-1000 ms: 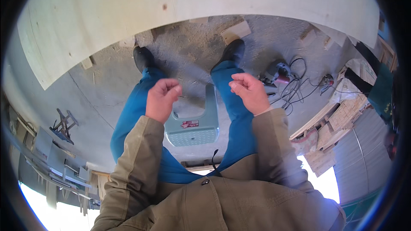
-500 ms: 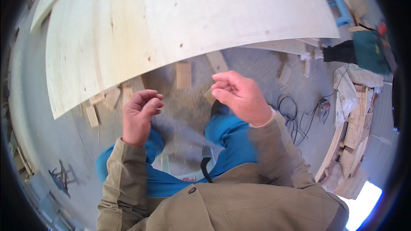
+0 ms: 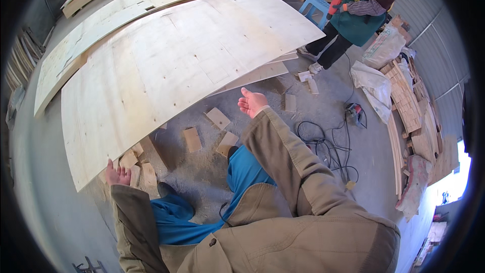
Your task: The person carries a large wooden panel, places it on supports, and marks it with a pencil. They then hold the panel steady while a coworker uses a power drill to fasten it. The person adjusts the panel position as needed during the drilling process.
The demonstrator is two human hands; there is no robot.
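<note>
A large pale plywood sheet [image 3: 182,55] with small knots and nail-like spots spreads across the view ahead of me. My left hand [image 3: 118,175] is beside its near left edge, thumb up and fingers apart; whether it touches the edge I cannot tell. Farther right, my right hand [image 3: 252,103] hovers over the floor near the sheet's front edge, thumb raised, fingers loosely bent with nothing in them. Beneath the top sheet, the corner of a lower sheet [image 3: 252,77] sticks out at the right.
Several wood offcuts [image 3: 192,139] lie on the dusty floor by my feet. Black cable [image 3: 323,144] coils near a red power tool [image 3: 356,115]. A co-worker [image 3: 353,15] with a red tool stands at the far right by a blue stool [image 3: 316,9]. Wood stacks [image 3: 409,98] line the right.
My hands have moved apart, the left toward the sheet's left edge, the right forward. The view has tilted up and swung, bringing the co-worker and farther sheets into sight.
</note>
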